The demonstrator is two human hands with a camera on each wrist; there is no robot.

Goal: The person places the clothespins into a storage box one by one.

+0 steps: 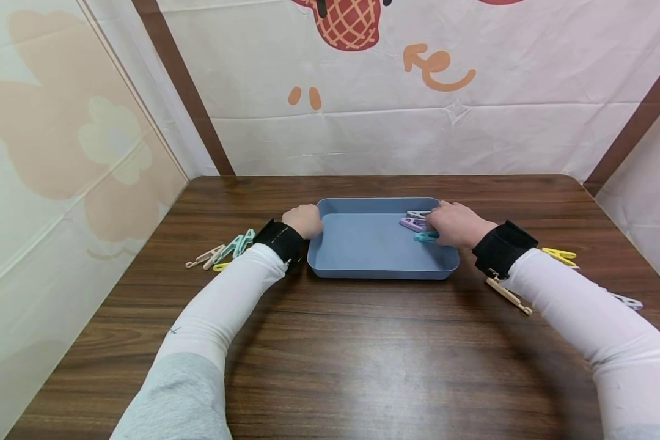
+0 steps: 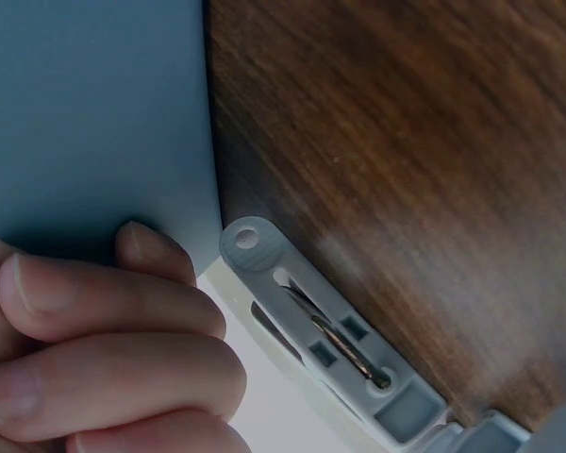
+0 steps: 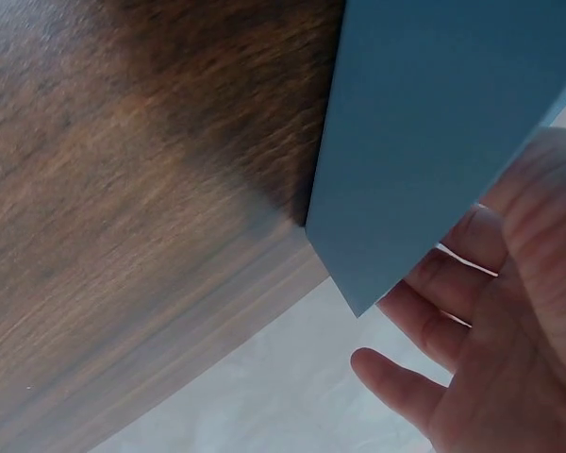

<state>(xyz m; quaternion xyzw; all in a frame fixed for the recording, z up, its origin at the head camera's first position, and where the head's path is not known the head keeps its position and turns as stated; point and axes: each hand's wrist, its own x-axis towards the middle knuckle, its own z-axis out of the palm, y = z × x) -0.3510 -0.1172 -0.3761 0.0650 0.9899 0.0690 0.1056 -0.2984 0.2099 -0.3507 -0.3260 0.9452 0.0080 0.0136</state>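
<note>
A blue-grey tray [image 1: 382, 275] rests on the table between both hands. My left hand [image 1: 304, 221] holds the tray's left rim near its far corner, fingers curled by the outer wall. The thumb is hidden. At the tray's right end, my right hand [image 1: 453, 225] reaches over the rim. In the right wrist view the fingers [image 3: 424, 316] pass behind the wall, and what their tips hold I cannot tell. By these fingers lie a white clothespin [image 1: 418, 214], a purple clothespin [image 1: 414, 224] and a teal clothespin [image 1: 426, 236] inside the tray.
Left of the tray lie mint clothespins [image 1: 236, 245], a beige one [image 1: 206, 256] and a yellow one [image 1: 220, 267]. Around my right forearm lie a yellow clothespin [image 1: 560, 255], a wooden one [image 1: 508, 296] and a white one [image 1: 628, 301]. Printed curtains hang behind the table [image 1: 363, 360].
</note>
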